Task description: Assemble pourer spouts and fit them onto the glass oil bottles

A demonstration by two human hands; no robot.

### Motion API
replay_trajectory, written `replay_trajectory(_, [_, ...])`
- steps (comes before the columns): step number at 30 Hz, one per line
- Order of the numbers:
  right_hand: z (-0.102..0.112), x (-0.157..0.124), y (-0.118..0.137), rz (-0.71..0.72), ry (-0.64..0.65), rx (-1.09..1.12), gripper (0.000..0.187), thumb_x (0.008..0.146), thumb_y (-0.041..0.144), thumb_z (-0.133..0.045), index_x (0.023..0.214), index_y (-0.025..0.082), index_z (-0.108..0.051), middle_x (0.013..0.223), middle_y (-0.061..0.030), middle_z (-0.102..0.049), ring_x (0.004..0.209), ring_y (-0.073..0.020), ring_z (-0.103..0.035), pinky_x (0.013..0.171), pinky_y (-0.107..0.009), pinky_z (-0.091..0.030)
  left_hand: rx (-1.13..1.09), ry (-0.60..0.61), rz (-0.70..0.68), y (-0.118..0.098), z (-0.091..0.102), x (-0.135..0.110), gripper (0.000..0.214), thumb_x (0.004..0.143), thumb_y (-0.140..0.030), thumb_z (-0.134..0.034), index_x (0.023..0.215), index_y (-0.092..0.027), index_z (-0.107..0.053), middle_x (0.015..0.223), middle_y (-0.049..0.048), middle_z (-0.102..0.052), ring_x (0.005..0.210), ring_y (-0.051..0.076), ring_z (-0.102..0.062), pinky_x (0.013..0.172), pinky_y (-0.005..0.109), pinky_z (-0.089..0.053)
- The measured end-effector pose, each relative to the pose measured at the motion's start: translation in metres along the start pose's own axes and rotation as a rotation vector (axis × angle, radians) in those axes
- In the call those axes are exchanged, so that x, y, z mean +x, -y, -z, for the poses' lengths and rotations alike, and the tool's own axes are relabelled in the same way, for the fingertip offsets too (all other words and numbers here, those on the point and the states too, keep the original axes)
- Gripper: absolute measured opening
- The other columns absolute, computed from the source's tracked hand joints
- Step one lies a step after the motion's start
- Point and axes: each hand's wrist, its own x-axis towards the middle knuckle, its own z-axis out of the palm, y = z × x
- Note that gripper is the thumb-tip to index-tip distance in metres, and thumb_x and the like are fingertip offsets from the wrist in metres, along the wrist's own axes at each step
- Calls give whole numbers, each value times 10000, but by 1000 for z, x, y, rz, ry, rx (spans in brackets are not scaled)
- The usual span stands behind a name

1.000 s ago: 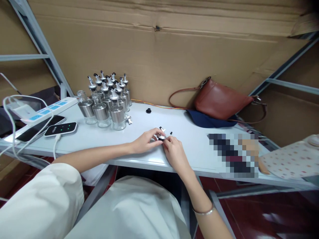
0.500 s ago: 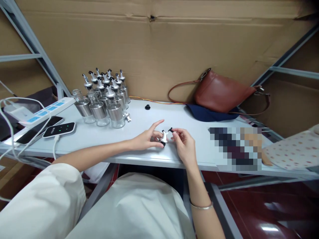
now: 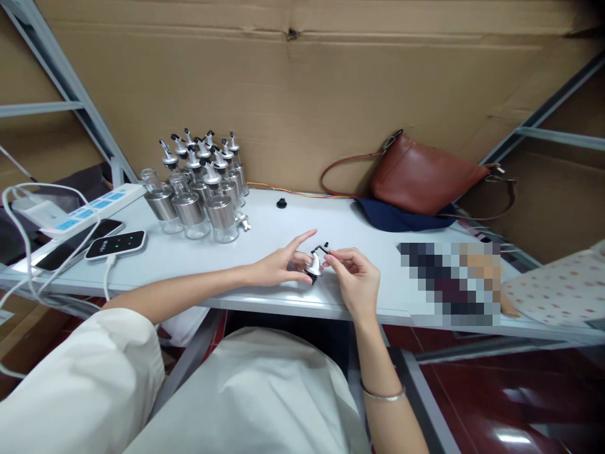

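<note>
My left hand [image 3: 278, 265] pinches a small silver pourer spout [image 3: 313, 263] with a black base, held just above the white table [image 3: 265, 243] near its front edge; the index finger sticks out. My right hand [image 3: 355, 277] meets it from the right, fingertips holding a tiny black cap [image 3: 324, 247] against the top of the spout. A group of glass bottles with steel bands [image 3: 201, 195], most fitted with spouts, stands at the back left of the table.
A small black part [image 3: 282, 203] lies near the back wall. A brown leather bag [image 3: 420, 180] rests on blue cloth at the back right. A power strip [image 3: 80, 211], phone and power bank [image 3: 116, 244] with cables lie far left. Cardboard lines the back.
Both hands lifted the spout off the table surface. My right hand picked up the small black cap and brought it to the spout's tip.
</note>
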Motion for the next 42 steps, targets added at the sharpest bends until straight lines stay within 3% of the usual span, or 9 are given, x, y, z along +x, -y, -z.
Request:
replay_trajectory(8, [1,-1,3,29,-24,-10,90,794,236,-637,834,207,-711,822,-42,-668,777,-174,-633,698,-318,-498,2,10,-2,0,0,0,1001,740,-209,-705,1472,-259,-24,891,24,-644,832,129,-600,852,319,-434])
replay_trajectory(14, [1,-2,2,53,28,-77,92,782,254,-648,820,218,-723,814,-41,-674,797,-183,-623,750,-336,-489,-12,-40,-21,3,0,0,949,763,-197,-670,1472,-253,-42,1025,65,-659,863,123,-600,888,323,-432])
replay_trajectory(22, [2,-3,2,46,21,-65,90,790,241,-636,832,214,-711,833,-45,-659,811,-185,-617,740,-333,-492,44,-71,-34,1,0,-2,700,787,-210,-628,1413,-199,-317,1139,111,-646,1022,176,-615,933,325,-431])
replay_trajectory(27, [2,-1,-1,68,115,-43,138,815,246,-621,926,218,-698,920,-56,-648,891,-188,-611,817,-358,-485,58,-152,-36,1,1,-2,712,762,-201,-653,1405,-190,-347,1138,94,-662,1042,192,-625,966,339,-430])
replay_trajectory(32, [2,0,-3,36,186,5,212,744,285,-704,941,213,-675,958,-55,-661,915,-196,-624,853,-373,-500,-40,-193,-3,2,2,-1,721,723,-172,-684,1381,-172,-388,1137,113,-666,998,205,-650,927,341,-463])
replay_trajectory(37, [0,-1,-2,-67,115,73,100,762,287,-668,802,196,-681,841,-49,-705,823,-192,-655,812,-366,-519,-135,-171,59,1,1,0,691,696,-193,-721,1332,-173,-453,1129,132,-667,999,220,-653,884,328,-482])
replay_trajectory(42, [-1,-2,1,-160,17,120,136,705,310,-704,771,192,-710,828,-59,-738,822,-218,-677,820,-398,-530,-157,-108,70,-1,1,-1,755,727,-222,-717,1392,-204,-359,1083,117,-685,957,192,-660,866,323,-479])
